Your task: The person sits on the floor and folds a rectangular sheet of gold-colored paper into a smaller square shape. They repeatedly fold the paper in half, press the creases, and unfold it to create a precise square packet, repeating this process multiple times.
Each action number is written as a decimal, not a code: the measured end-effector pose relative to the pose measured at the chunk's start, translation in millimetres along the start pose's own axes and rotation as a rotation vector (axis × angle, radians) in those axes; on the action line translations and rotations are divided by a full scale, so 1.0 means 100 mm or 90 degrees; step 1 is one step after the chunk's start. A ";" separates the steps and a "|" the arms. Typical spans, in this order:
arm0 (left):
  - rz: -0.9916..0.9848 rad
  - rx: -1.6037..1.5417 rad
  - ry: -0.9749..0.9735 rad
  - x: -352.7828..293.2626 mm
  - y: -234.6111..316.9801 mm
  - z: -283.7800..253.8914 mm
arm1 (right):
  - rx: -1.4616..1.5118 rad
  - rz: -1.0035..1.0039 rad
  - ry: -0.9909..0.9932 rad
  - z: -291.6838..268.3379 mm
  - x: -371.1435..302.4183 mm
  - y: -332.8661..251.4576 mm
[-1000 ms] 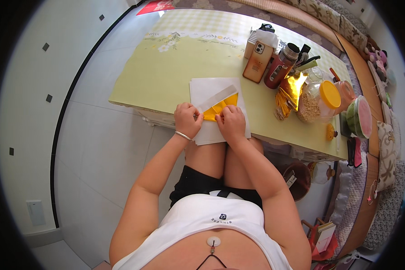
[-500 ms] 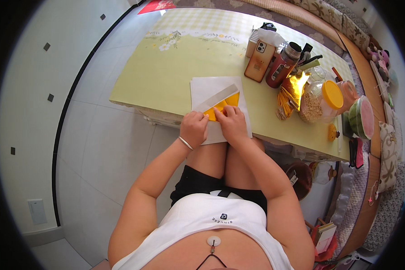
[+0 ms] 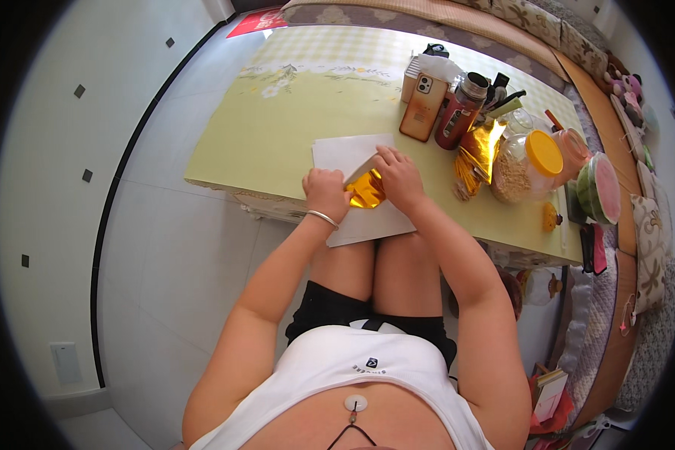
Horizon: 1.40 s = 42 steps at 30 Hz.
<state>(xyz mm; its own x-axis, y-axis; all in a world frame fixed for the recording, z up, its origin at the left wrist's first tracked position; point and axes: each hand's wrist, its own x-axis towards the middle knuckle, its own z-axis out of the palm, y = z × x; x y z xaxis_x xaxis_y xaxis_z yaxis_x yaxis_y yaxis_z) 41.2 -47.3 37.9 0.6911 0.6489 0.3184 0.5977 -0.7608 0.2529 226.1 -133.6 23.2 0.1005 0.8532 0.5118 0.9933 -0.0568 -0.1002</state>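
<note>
A piece of shiny gold foil paper (image 3: 367, 192) is between my hands, with a pale folded strip along its upper edge. My left hand (image 3: 326, 193), a silver bangle at its wrist, pinches the paper's left end. At the upper right end of the strip, my right hand (image 3: 401, 180) has its fingers closed on the same paper. Beneath lie white sheets (image 3: 375, 228), jutting over the table's near edge above my thighs. My fingers hide both ends of the foil paper.
Right of the sheets stand a phone (image 3: 424, 106), a dark red flask (image 3: 460, 112), a stack of gold foil (image 3: 478, 154), a yellow-lidded jar (image 3: 514, 176) and a cut watermelon (image 3: 598, 189). The green cloth-covered table (image 3: 240, 150) ends just before my knees.
My hands have moved apart, the right one going up and right to the strip's end. The foil paper now bulges and shines, where earlier it lay flatter.
</note>
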 end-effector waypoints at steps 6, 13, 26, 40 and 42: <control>0.182 0.036 0.105 -0.28 0.05 0.47 | -0.022 -0.146 -0.217 -0.03 0.01 -0.02; 0.212 0.080 0.121 -0.62 -0.11 0.27 | 0.174 0.005 -0.249 -0.04 -0.26 0.34; -0.336 -0.766 0.057 -0.17 -0.35 0.01 | 0.408 0.256 -0.072 -0.12 -0.08 0.21; -0.448 -1.045 0.047 -0.26 -0.53 -0.13 | 0.940 0.455 0.118 -0.31 -0.22 -0.23; -0.432 -0.976 0.069 -0.27 -0.47 -0.16 | 0.943 0.484 0.118 -0.36 -0.26 -0.24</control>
<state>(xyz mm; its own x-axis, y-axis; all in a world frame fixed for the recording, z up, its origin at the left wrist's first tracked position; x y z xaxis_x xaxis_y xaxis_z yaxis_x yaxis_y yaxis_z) -12.1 -29.5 31.4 0.4233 0.8891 -0.1740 -0.2105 0.2833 0.9356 202.0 -173.3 42.9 0.6128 0.7887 0.0485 -0.1777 0.1974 -0.9641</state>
